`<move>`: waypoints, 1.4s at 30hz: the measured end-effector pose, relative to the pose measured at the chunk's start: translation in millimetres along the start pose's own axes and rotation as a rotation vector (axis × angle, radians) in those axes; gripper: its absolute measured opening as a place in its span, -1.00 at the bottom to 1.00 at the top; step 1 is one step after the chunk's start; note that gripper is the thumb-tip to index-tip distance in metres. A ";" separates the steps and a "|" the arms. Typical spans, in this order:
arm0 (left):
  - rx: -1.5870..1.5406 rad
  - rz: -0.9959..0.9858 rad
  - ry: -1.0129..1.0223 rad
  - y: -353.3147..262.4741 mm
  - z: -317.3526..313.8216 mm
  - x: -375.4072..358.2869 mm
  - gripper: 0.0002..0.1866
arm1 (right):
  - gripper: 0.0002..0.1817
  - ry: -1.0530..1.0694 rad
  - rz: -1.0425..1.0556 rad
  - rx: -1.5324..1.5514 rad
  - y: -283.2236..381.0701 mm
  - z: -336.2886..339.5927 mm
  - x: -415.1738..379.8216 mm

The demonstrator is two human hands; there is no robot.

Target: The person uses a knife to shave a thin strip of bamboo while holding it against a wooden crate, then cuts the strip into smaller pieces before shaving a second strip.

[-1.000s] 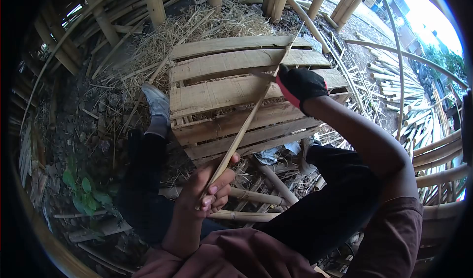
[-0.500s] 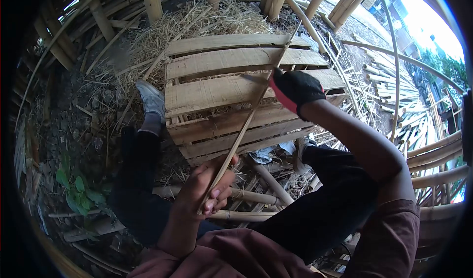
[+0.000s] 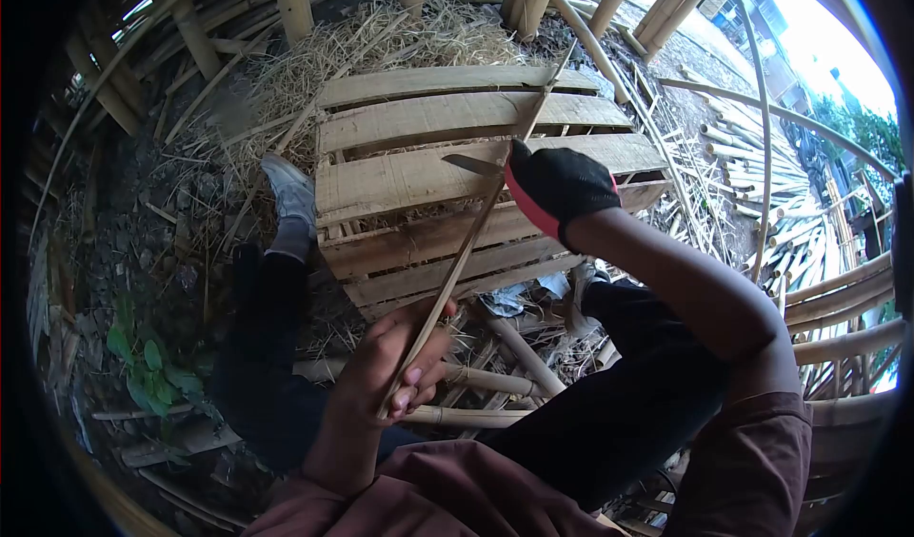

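Note:
A long thin bamboo strip (image 3: 462, 256) slants up and away over a slatted wooden crate (image 3: 405, 177). My bare left hand (image 3: 400, 361) is closed round the strip's near end. Farther along it, my right hand (image 3: 562, 185), in a black and red glove, is closed on a knife whose dark blade (image 3: 471, 165) points left and lies against the strip. The knife's handle is hidden in the glove.
Straw and shavings (image 3: 381, 47) lie behind the crate, near upright bamboo posts (image 3: 292, 4). Cut bamboo poles (image 3: 752, 170) are piled at the right. A green plant (image 3: 152, 370) grows at the lower left. More bamboo poles (image 3: 486, 417) lie under my legs.
My right hand and the knife have moved a little toward me and to the left along the strip. My left hand still holds the near end, almost unmoved.

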State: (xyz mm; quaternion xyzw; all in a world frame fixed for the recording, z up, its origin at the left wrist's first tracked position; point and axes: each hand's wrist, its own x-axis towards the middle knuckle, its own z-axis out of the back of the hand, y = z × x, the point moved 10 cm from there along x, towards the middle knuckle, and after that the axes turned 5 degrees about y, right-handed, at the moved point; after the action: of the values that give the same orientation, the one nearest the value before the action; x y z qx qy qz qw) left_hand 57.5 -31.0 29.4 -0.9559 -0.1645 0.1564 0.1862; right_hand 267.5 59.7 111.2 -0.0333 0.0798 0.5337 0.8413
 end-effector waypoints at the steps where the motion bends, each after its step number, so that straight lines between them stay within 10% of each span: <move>1: -0.010 0.004 -0.017 1.0 0.9 0.8 -0.76 | -0.22 0.000 -0.007 0.003 -8.8 -2.1 11.5; 42: 0.370 0.015 -0.111 2.6 10.0 13.4 -0.63 | -0.32 0.007 0.052 0.033 -15.4 -8.3 16.0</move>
State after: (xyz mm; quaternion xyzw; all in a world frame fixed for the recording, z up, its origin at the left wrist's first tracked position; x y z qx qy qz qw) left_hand 66.5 -25.2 16.3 -0.8965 -0.1361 0.2378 0.3482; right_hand 287.3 66.2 99.9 -0.0191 0.0922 0.5538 0.8273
